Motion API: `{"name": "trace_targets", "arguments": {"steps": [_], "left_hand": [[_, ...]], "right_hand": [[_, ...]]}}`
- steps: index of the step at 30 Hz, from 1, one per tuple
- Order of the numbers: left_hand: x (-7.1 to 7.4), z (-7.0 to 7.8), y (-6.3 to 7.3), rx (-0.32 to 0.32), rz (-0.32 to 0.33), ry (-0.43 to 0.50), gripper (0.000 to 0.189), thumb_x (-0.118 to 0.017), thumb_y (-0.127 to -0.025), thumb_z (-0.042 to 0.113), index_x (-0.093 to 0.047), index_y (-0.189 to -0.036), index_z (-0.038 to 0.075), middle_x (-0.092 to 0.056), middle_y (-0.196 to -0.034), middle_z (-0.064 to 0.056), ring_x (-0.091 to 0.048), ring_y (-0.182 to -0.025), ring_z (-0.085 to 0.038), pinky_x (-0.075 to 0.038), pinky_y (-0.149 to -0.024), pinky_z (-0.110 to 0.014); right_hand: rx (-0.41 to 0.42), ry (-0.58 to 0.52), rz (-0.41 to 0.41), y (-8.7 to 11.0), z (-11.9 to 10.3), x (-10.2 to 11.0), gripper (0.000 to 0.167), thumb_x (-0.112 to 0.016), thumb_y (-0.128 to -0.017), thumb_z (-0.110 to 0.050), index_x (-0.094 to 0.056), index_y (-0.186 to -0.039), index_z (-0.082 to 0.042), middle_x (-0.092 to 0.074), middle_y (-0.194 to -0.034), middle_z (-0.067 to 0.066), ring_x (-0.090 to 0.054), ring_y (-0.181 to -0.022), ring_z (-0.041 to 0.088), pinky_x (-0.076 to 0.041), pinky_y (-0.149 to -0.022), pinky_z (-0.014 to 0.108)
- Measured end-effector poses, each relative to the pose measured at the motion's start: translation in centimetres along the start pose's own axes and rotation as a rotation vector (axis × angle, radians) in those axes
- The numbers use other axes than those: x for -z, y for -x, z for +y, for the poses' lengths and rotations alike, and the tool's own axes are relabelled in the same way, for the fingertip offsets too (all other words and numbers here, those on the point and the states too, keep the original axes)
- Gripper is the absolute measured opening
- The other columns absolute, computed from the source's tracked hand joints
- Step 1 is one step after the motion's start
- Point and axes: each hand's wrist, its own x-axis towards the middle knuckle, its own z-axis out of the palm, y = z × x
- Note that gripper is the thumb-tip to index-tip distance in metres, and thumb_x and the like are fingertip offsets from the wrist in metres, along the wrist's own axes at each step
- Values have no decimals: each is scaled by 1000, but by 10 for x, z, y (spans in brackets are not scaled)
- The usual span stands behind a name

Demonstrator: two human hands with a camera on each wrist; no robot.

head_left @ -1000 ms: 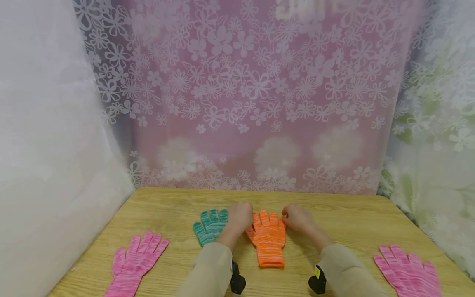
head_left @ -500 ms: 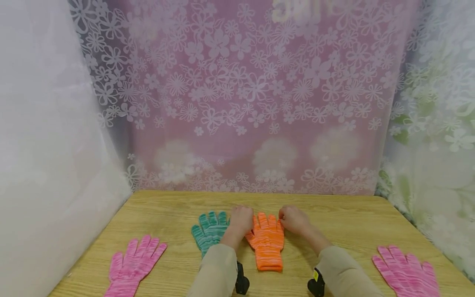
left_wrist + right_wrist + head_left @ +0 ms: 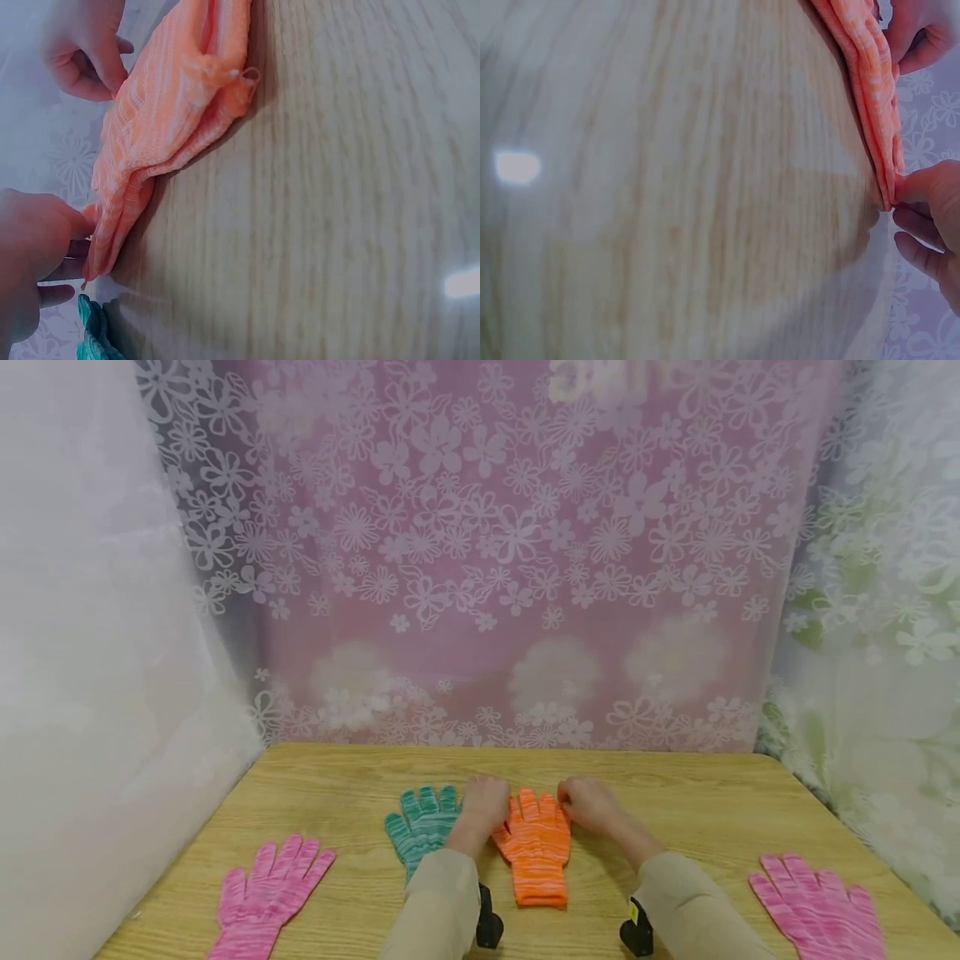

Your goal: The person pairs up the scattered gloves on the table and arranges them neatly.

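Note:
An orange knitted glove (image 3: 538,852) lies on the wooden table, cuff toward me and fingers spread away. My left hand (image 3: 486,802) is at its left side; in the left wrist view, thumb and fingers pinch the edge of the orange glove (image 3: 142,142). On the other side my right hand (image 3: 588,803) pinches the glove's right edge near a fingertip, clearest in the right wrist view, where the orange glove (image 3: 870,82) meets the thumb. A green knitted glove (image 3: 423,827) lies just left of my left hand, partly hidden by that forearm.
One pink glove (image 3: 266,893) lies at the table's left front, another pink glove (image 3: 821,902) at the right front. A flowered curtain (image 3: 517,568) hangs behind the table's (image 3: 675,777) far edge, with pale sheets on both sides.
My right hand has shifted slightly left with the glove's right edge, and the orange glove looks a little narrower across its fingers. The left hand keeps its place beside the glove.

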Motion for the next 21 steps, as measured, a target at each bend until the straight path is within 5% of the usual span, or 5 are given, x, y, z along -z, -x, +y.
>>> {"name": "trace_targets", "arguments": {"steps": [13, 21], "left_hand": [[2, 1, 0, -18, -12, -37, 14, -60, -90, 19, -71, -81, 18, -66, -83, 1, -60, -83, -19, -46, -83, -38], [-2, 0, -3, -37, 8, -48, 15, -62, -89, 17, -70, -76, 18, -64, -78, 1, -59, -77, -18, -47, -77, -37]], "right_hand": [[131, -23, 56, 0, 6, -6, 14, -63, -75, 7, -58, -73, -6, -57, -73, 4, -57, -68, 22, -47, -61, 34], [131, 7, 26, 3, 2, -5, 12, -62, -78, 6, -60, -78, -6, -54, -75, 4, -56, -72, 23, -48, -64, 35]]}}
